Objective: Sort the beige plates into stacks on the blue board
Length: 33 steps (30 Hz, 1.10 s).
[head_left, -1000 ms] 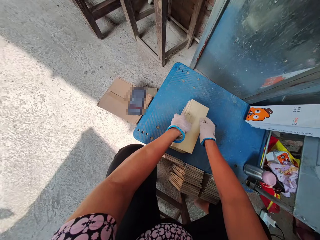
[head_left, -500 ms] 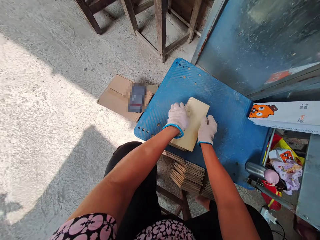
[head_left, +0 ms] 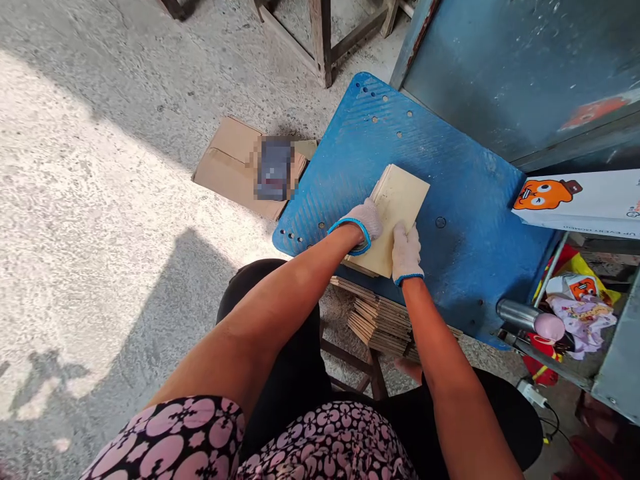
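Observation:
A small stack of thin pale-yellow rectangular boards [head_left: 403, 193] lies at a slant on the blue tabletop [head_left: 450, 180]; whether they are wood or card I cannot tell. My left hand [head_left: 367, 219], in a white knit glove with a blue cuff, grips the stack's left long edge, its fingertips partly hidden. Against the right edge, my right hand [head_left: 407, 253], gloved the same way, closes on the boards near their lower corner, thumb side over the top face. Below the table's near edge sit piles of similar thin boards [head_left: 380, 323], partly covered by my right arm.
Flattened cardboard [head_left: 225, 160] with a blurred dark object [head_left: 274, 170] lies left of the table. A white printed box [head_left: 590, 203], a steel flask [head_left: 520, 315] and crumpled wrappers [head_left: 583, 323] are at the right. Wooden stool legs [head_left: 320, 40] stand behind; a metal panel [head_left: 500, 80] borders the back right.
My right hand has moved in from beside the stack onto its right edge. My left hand has slid down along the left edge. The camera view has shifted slightly.

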{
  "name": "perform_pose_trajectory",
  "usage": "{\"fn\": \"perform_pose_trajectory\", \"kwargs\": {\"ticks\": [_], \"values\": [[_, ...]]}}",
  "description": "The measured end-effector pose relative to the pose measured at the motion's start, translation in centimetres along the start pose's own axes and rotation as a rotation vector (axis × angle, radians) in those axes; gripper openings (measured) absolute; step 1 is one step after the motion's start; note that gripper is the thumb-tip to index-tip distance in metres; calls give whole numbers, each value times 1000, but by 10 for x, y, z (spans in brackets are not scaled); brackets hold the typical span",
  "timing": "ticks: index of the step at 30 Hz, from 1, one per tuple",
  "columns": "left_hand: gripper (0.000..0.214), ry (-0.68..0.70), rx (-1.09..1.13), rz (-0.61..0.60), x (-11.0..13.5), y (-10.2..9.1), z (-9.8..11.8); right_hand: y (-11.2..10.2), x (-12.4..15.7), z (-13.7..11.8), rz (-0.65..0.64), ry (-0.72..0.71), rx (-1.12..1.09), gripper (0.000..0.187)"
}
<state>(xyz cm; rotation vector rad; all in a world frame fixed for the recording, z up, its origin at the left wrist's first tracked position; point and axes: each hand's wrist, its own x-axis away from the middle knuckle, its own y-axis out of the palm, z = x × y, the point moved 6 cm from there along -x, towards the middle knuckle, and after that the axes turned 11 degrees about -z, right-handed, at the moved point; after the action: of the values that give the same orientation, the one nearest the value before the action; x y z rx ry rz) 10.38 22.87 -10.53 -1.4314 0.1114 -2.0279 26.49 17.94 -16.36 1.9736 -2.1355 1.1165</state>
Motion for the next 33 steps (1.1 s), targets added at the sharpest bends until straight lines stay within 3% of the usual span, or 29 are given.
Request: {"fn": "perform_pose_trajectory", "kwargs": {"ticks": [5,9,12,15,17,19,22,26,33], "values": [[52,-9,-19,19,-1,1,0,9,-4,-6,-26,21,-10,68],[55,2,11,50,1,1,1,-7,8,-9,32,60,-31,74],[51,68,30,113,6,-6,4,-30,42,-4,191,-49,-44,66],[51,126,53,161,13,-12,6,-40,97,9,235,-189,157,61],[55,139,71,174,16,-14,5,-27,133,16,130,-330,410,60],[57,135,80,180,19,-15,4,-2,160,25,-72,-427,654,57],[54,137,66,186,23,-14,4,36,179,38,-318,-469,923,57],[54,174,36,203,31,-16,6,54,175,42,-353,-418,1096,58],[52,200,32,217,39,-19,8,58,172,43,-381,-413,1131,59]]}}
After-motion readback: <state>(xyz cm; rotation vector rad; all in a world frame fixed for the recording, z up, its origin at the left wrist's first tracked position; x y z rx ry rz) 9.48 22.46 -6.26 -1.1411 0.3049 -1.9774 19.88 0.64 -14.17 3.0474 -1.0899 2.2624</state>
